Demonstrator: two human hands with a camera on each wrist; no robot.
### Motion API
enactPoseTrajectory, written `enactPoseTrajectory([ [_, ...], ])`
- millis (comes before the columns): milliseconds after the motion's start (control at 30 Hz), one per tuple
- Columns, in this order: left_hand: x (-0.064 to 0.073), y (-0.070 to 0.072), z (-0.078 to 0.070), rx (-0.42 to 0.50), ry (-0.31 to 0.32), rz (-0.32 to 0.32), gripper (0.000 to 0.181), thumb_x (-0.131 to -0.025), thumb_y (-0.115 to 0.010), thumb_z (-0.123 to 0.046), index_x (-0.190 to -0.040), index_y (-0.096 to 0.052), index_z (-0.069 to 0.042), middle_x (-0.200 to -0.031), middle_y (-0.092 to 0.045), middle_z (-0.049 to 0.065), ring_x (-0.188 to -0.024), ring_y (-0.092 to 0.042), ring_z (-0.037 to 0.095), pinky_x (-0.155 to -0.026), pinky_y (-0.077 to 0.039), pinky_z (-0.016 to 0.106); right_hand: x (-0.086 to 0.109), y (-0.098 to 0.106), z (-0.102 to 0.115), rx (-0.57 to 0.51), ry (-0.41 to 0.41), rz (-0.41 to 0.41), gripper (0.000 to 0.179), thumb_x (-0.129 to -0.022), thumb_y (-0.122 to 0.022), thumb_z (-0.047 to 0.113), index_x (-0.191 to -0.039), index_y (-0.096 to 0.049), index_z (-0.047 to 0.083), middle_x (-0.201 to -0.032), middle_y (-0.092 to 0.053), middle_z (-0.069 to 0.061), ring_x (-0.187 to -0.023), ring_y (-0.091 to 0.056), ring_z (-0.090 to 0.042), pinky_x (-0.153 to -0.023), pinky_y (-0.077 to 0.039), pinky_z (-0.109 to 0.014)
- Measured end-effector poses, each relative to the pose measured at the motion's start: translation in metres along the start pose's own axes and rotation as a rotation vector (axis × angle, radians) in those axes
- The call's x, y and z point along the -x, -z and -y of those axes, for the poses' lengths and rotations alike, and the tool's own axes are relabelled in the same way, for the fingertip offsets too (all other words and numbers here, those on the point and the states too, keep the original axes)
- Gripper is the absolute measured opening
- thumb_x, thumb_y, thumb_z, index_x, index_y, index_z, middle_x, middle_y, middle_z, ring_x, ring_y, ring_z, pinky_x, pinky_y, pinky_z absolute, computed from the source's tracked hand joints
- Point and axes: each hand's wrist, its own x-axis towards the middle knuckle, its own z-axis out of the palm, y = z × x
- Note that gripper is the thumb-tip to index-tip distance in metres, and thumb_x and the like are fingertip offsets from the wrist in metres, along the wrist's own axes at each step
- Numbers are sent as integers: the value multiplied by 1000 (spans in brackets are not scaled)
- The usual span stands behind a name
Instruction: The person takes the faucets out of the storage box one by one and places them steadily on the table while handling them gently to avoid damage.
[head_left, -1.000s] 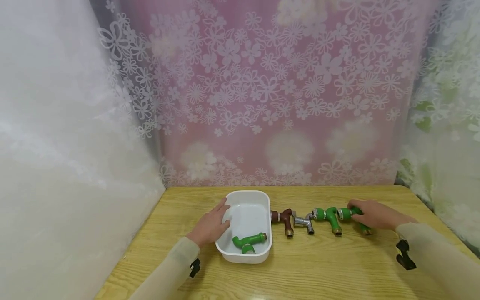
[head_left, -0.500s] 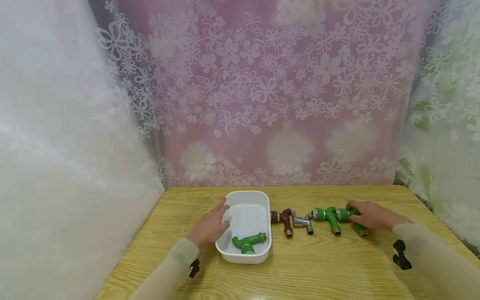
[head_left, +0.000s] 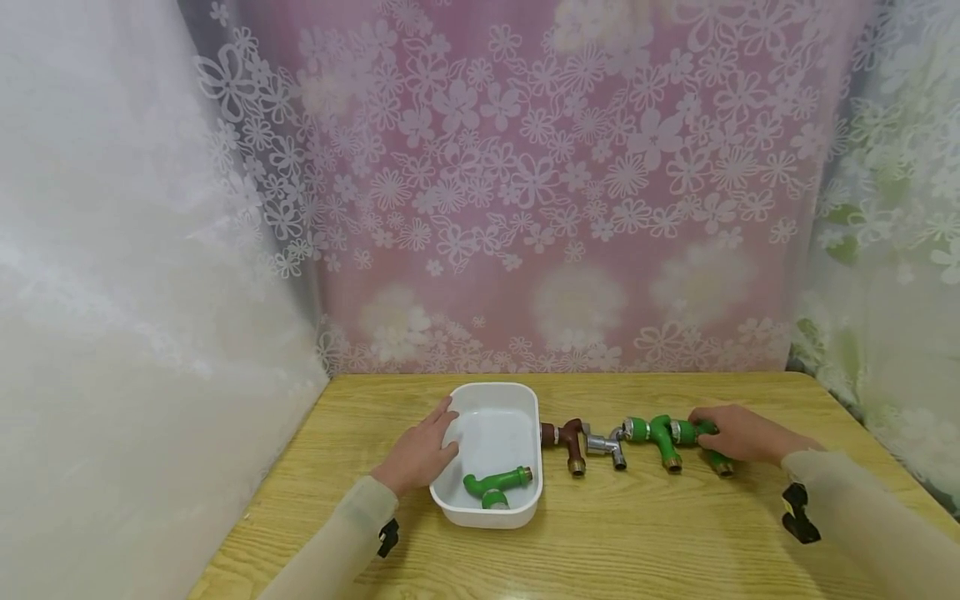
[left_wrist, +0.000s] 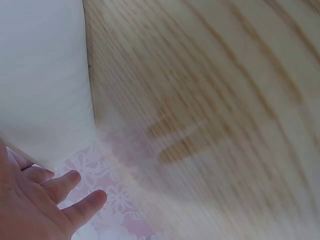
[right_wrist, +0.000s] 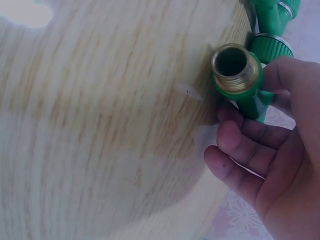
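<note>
My left hand (head_left: 420, 454) lies at the left rim of a white plastic tub (head_left: 534, 500), its fingers spread along the edge. In the left wrist view those fingers (left_wrist: 82, 210) are extended beside the tub's outer wall. Inside the tub's near end is a green tap (head_left: 501, 480). At the right of the table, my right hand (head_left: 742, 432) holds another green tap (head_left: 720, 463) between thumb and fingers. Its threaded brass end (right_wrist: 235, 67) shows in the right wrist view. Its ribbed green collar sits right beside the neighbouring green tap (head_left: 663, 437).
To the right of the tub, a brown tap (head_left: 573, 442) and a silver tap (head_left: 603, 443) continue the row, the brown one close to the tub's side. All lie on a wood-grain table (head_left: 600, 550). Flowered curtains (head_left: 555, 208) stand behind and at the sides.
My right hand has shifted slightly left with the green tap, narrowing the gap to the neighbouring green tap. The left hand and the tub have stayed in place.
</note>
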Motion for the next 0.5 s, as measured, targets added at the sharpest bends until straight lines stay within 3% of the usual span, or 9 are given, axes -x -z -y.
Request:
enactPoseTrajectory([
  [233, 1, 0, 0, 5, 7, -4, 55, -102, -51, -32, -152, -42, -12, -170, -17, 3, -144, -44, 33, -114, -40, 51, 2, 1, 4, 27, -12, -5, 41, -95, -66, 25, -130, -63, 3, -119, -69, -19, -93, -68, -26, -76, -55, -51],
  [500, 0, -2, 3, 10, -28, -13, 55, -103, -51, -32, -152, -41, -10, -169, -17, 6, -142, -45, 34, -112, -43, 53, 5, 0, 6, 59, -16, -10, 46, -96, -64, 25, -134, -60, -1, -126, -66, -24, -106, -67, -40, -85, -53, -60],
])
